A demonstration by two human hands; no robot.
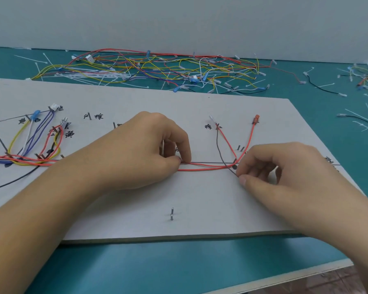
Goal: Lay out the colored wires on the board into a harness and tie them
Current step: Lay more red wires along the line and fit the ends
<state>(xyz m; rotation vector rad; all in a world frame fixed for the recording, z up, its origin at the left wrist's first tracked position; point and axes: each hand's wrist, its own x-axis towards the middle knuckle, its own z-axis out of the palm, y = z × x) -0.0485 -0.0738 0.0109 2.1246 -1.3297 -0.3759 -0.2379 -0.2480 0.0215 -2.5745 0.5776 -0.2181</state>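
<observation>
While the left hand (149, 149) pinches the red wires (208, 166) at mid-frame on the board (200, 204), the right hand (285, 168) pinches the dark wire (218, 149) just right of centre. Routing seems under way; tying likely follows once strands lie together.

The board (200, 198) bears handwritten characters: 棕, 黄, 白, 红.

Between my left hand (149, 149) and right hand (285, 166) I see thin red wires (206, 165) and a dark brown wire (217, 143) on a pale grey flat board (200, 198) bearing black handwritten characters (98, 116). Left of my left hand, thin wire loops (15, 136) show yellow, white and blue.
</observation>
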